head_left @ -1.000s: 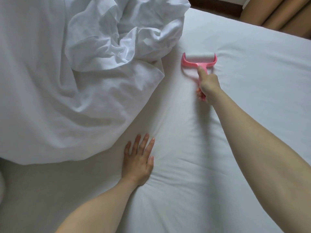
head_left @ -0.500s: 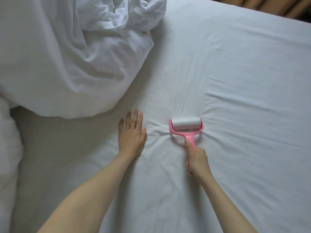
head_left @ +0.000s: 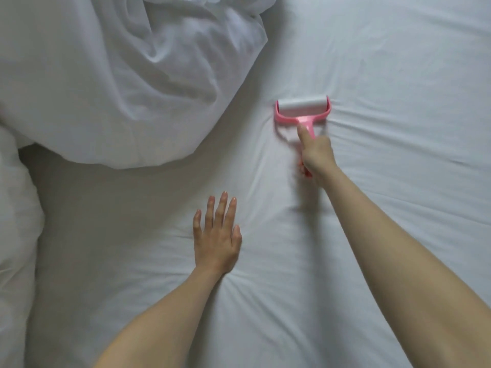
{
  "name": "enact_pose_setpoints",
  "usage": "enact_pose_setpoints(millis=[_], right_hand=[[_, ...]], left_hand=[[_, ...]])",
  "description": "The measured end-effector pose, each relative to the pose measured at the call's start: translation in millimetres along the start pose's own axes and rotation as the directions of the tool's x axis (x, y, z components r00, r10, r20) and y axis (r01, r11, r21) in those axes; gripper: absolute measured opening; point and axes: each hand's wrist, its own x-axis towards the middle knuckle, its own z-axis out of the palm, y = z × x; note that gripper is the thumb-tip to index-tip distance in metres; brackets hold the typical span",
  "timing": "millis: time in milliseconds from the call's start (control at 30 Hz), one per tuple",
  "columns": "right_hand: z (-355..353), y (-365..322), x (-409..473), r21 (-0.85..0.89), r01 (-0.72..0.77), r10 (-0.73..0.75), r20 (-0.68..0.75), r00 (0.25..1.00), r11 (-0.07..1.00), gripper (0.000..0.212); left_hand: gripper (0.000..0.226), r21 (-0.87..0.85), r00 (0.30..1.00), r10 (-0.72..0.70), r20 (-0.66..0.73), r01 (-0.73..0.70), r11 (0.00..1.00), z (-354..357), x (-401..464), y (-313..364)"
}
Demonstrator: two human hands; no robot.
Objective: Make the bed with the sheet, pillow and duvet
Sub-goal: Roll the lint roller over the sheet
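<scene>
On one sheet (head_left: 398, 235): two hands, one lint roller (head_left: 303, 108), one duvet (head_left: 106, 75).

The bed (head_left: 398, 62) fills the whole view, seen from above, a broad white surface that runs past every edge of the frame. The light on it is soft, cool and rather dim, and the shadows it casts are blurred at their edges. The bed's far right part is the brightest and most even. Toward the left side the surface greys, darkest about halfway up the view.
</scene>
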Motion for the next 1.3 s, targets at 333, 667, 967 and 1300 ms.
enact_pose_setpoints(millis=[333, 667, 967, 1300], right_hand=[[21.4, 7.2, -20.3, 0.083, -0.040, 0.040, -0.002, 0.999, 0.996, 0.051], [-4.9, 183.9, -225.0, -0.105, -0.137, 0.142, 0.045, 0.989, 0.985, 0.058], [-5.7, 172.0, -210.6, -0.165, -0.132, 0.143, 0.057, 0.988, 0.977, 0.064], [5.7, 81.0, -119.5, -0.073, -0.080, 0.088, 0.105, 0.991, 0.994, 0.053]], left_hand=[[0.062, -0.008, 0.999, 0.013, -0.040, -0.013, 1.000, 0.8, 0.4, -3.0], [0.058, -0.049, 0.997, 0.070, 0.022, -0.069, 0.996, -8.7, -70.9, -21.3], [0.060, -0.020, 0.993, 0.018, 0.115, -0.016, 1.000, 0.9, -132.9, -34.4], [0.061, -0.019, 0.993, 0.043, 0.108, -0.041, 0.999, 7.8, -133.0, -38.9]])
